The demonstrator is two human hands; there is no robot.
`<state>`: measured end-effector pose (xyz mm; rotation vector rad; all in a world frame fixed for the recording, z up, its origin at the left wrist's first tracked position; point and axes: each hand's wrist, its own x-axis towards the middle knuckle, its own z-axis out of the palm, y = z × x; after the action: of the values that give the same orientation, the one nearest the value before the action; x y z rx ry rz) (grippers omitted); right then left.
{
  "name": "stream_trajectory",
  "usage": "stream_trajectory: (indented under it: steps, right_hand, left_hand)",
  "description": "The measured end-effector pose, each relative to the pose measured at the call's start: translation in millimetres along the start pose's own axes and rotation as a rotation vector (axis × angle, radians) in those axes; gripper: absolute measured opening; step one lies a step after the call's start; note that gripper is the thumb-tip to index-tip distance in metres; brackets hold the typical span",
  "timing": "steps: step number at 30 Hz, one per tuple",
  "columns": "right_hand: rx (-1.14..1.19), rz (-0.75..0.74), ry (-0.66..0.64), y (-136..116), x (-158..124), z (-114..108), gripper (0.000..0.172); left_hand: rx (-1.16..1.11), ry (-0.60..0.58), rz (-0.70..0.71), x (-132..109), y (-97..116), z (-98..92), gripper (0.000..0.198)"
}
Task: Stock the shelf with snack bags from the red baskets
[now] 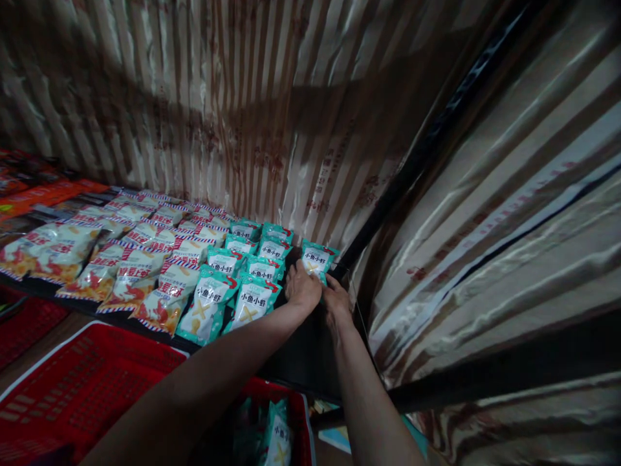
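A teal and white snack bag (316, 256) stands tilted at the back right of the dark shelf (305, 353), close to the striped curtain. My left hand (303, 288) grips its lower left side, fingers bent against it. At its lower right, my right hand (336, 299) pinches the edge of the same bag. Just left of my hands, several matching teal bags (252, 301) lean in two rows. White and orange snack bags with striped edges (133, 275) fill the shelf farther left. My fingertips are partly hidden by the bag and by the left hand.
Red plastic baskets (104, 362) stand below the shelf's front edge, one holding more teal bags (277, 437). A dark slanting post (383, 207) rises at the right, against striped curtain cloth (495, 246). Orange packages (43, 194) lie at the far left.
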<state>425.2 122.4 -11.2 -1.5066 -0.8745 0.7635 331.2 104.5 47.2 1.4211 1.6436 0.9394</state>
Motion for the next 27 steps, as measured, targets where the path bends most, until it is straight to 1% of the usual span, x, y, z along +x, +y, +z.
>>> stream_trajectory:
  steps: [3,6,9,12,18,24,27]
  right_hand:
    - [-0.061,0.036,0.033,4,17,10,0.06]
    - [-0.102,0.049,0.018,8,31,17,0.057]
    - [-0.171,0.042,0.014,11,43,18,0.05]
    - [-0.253,0.03,0.015,11,53,17,0.045]
    - [-0.334,-0.036,-0.033,6,63,22,0.033]
    - [-0.351,-0.09,-0.063,9,69,29,0.039]
    - [-0.398,-0.109,-0.081,12,77,31,0.035]
  left_hand:
    - [0.053,0.02,-0.027,13,4,10.0,0.051]
    - [0.07,0.008,-0.058,22,5,17.5,0.047]
    - [0.088,0.012,-0.084,30,4,21.8,0.043]
    - [0.095,0.005,-0.086,36,3,23.8,0.044]
    - [0.093,0.028,-0.112,46,5,27.8,0.045]
    - [0.059,0.063,-0.197,50,9,29.2,0.04]
    - [0.06,0.079,-0.197,53,8,28.9,0.04]
